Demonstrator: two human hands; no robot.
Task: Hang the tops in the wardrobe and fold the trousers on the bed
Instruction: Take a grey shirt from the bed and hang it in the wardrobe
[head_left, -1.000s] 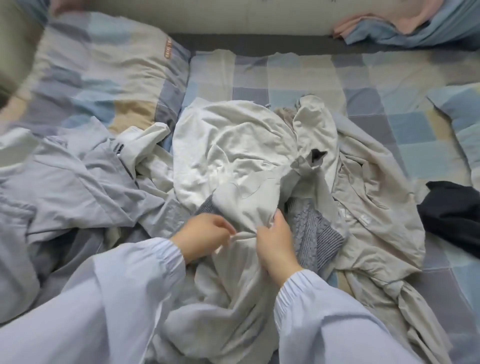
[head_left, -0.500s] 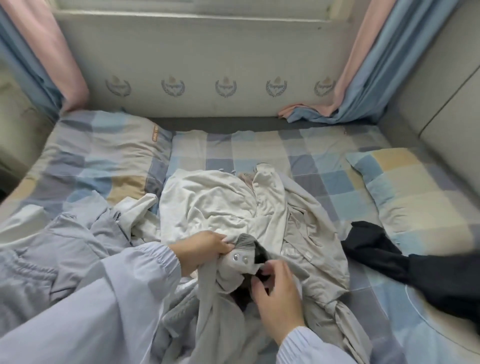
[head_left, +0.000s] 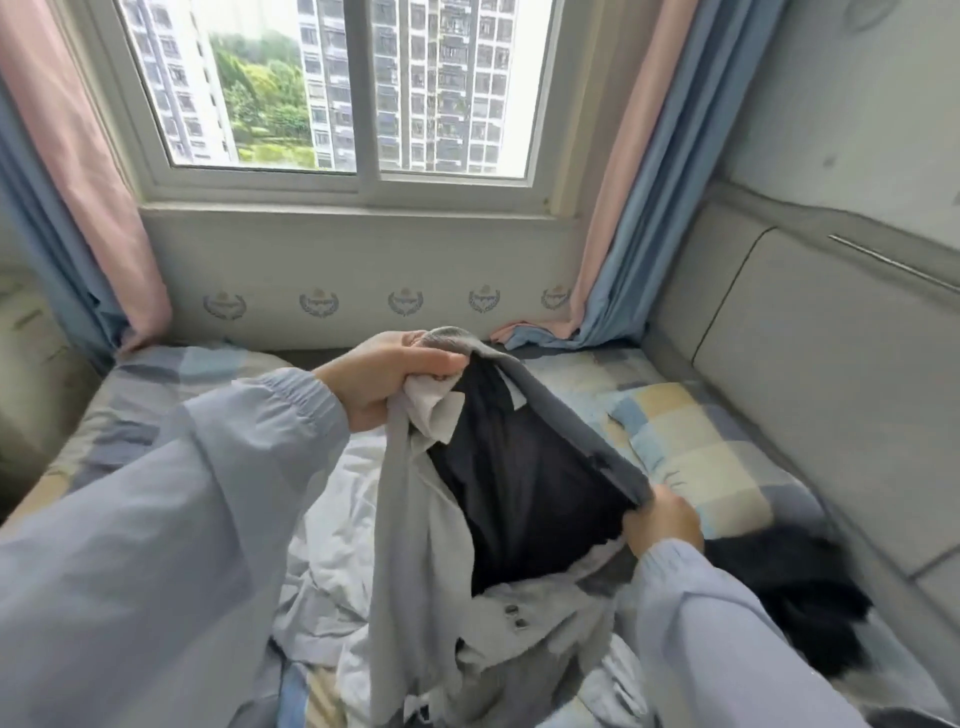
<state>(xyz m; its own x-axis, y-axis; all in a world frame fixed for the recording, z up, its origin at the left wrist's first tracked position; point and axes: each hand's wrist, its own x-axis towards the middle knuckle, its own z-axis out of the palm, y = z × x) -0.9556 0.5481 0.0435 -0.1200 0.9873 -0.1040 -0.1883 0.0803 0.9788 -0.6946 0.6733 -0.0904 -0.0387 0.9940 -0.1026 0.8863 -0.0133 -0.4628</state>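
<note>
1. Centre left of the frame: my left hand (head_left: 387, 376) is fisted around the bunched grey waistband and a wad of pale cloth, holding the grey trousers (head_left: 415, 530) up above the bed (head_left: 156, 374).
2. Centre: the waistband stretches open between my hands, showing a dark lining. The legs trail down into the pile of pale tops (head_left: 332, 525) in the lower middle of the frame. My judgement: that extra wad in my left fist may belong to a top, so lifting further could drag it along or snag its buttons.
3. Lower right: my right hand (head_left: 662, 525) pinches the waistband's other end, fingers curled over the edge. A thin pinch could slip if I shake the trousers out.
4. Far right: a dark garment (head_left: 789, 587) lies beside the checked pillow (head_left: 691, 447), near enough to get buried.
5. Writing: the crest emblems on the wall under the window are too small to read; no brand label is legible.
</note>
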